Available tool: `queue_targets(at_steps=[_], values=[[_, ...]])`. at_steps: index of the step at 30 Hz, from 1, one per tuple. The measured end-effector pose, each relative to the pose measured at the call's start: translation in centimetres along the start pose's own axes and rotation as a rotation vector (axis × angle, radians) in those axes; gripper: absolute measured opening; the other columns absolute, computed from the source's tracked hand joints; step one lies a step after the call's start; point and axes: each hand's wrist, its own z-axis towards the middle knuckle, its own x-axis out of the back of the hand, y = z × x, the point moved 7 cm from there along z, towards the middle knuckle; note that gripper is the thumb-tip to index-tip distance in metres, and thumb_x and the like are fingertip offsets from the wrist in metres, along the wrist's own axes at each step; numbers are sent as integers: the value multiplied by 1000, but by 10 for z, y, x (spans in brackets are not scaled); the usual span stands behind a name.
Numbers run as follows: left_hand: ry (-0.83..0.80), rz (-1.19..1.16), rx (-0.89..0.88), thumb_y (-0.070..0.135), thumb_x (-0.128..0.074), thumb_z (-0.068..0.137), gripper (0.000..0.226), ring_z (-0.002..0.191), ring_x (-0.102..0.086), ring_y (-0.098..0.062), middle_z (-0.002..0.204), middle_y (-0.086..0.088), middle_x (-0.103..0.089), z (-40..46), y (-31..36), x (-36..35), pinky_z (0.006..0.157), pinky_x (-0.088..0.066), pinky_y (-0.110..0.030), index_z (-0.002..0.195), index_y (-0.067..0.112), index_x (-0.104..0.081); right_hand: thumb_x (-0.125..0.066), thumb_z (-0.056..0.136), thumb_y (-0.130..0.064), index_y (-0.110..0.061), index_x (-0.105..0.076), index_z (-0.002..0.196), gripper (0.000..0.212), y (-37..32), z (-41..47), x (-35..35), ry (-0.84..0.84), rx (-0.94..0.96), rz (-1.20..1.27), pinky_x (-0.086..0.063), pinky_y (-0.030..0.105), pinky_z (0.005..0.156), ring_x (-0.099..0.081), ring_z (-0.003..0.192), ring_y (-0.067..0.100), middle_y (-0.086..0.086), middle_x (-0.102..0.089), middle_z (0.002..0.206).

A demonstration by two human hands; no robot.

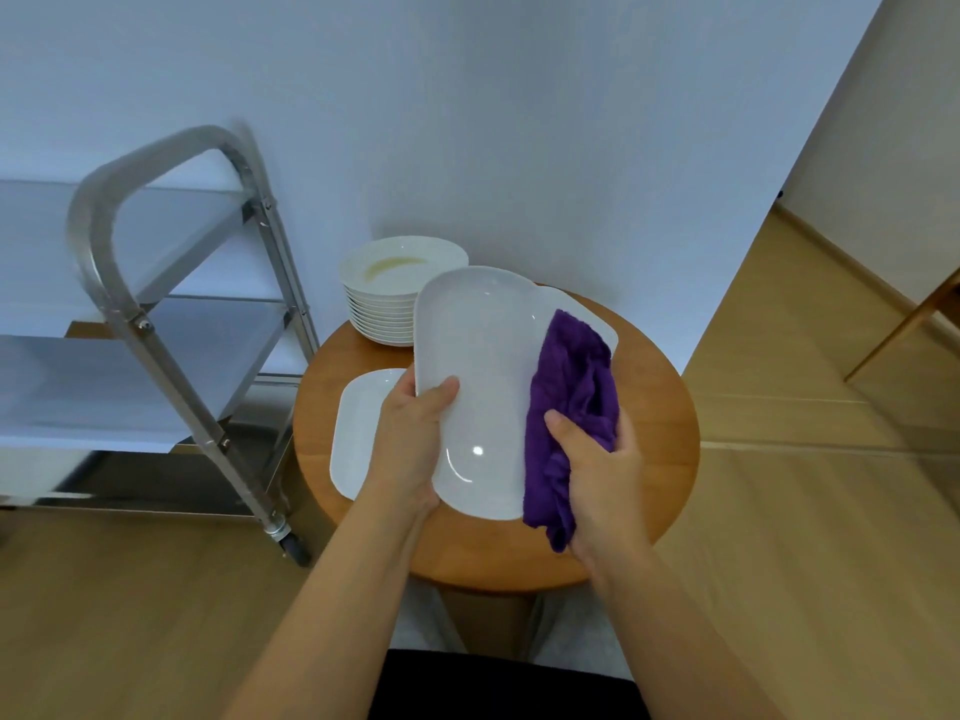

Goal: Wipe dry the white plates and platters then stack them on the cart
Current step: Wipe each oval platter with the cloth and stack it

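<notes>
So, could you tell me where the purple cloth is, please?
The purple cloth is in the right hand, pressed on the right edge of the held platter.

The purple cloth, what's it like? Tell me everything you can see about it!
The purple cloth looks soft and fluffy, like a terry towel, deep violet all over. It is bunched and wrinkled, not spread flat. The right hand grips its lower part and presses it against the right edge of the white platter, which the left hand holds tilted above the round wooden table. Its top reaches up the platter's edge, and a small end hangs down below the hand.
</notes>
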Motion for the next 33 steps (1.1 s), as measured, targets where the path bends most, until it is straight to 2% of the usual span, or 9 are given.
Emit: queue_targets(at_steps=[3,5,8,11,14,18,22,28,33], values=[[168,-41,-15,27,-52,93,11,96,-62,-23,105,1,-64,-2,-13,1,78,-55,-41,100,35,-53,-74,79,-23,-43,-47,123,56,18,-7,0,150,-37,181,-57,36,80,-62,101,16,-9,-61,112],[200,-94,0,32,-53,93,10,95,-62,-22,104,2,-64,-8,-26,-4,78,-55,-39,101,37,-51,-74,79,-20,-45,-49,117,52,19,-5,0,172,-35,177,-57,33,76,-63,99,15,-10,-62,110],[19,-196,5,34,-59,81,24,90,-69,-19,94,6,-72,-14,-23,-16,69,-57,-32,104,33,-54,-73,79,-12,-47,-52,106,49,7,12,10,113,-43,70,-57,25,63,-65,93,16,-8,-64,105],[-108,-286,27,37,-60,73,36,99,-66,-23,102,-2,-72,-2,3,3,81,-54,-38,105,22,-65,-73,78,-8,-38,-54,113,49,-15,34,26,-3,-41,-136,-55,24,58,-66,90,20,-4,-66,104],[-143,-38,216,36,-58,86,26,94,-68,-27,106,-8,-71,15,13,25,78,-54,-38,101,20,-72,-76,74,-8,-34,-61,104,43,-38,48,29,-196,-27,-362,-55,27,59,-69,82,20,-5,-70,92],[-82,292,414,26,-64,87,8,67,-72,-23,76,-4,-74,14,-6,33,58,-55,-36,93,23,-59,-80,71,-10,-35,-61,105,46,-49,52,17,-375,-22,-557,-56,25,61,-70,77,14,-11,-71,85],[-60,178,292,24,-60,90,4,73,-72,-24,81,-4,-75,18,-5,36,62,-57,-39,93,25,-62,-82,66,-10,-29,-64,102,45,-45,49,22,-312,-44,-373,-56,30,62,-71,80,20,-3,-73,89],[6,111,214,26,-56,92,12,92,-68,-28,96,-6,-73,7,0,32,68,-57,-43,100,26,-65,-83,51,-25,-19,-60,117,71,-26,37,37,-174,-103,-65,-56,34,64,-70,86,27,9,-71,101],[232,26,86,31,-52,95,9,89,-62,-20,93,5,-65,-10,-7,21,72,-55,-40,89,35,-58,-75,73,-12,-28,-59,111,44,-16,25,36,54,-57,222,-54,24,55,-71,72,12,-4,-72,89]])
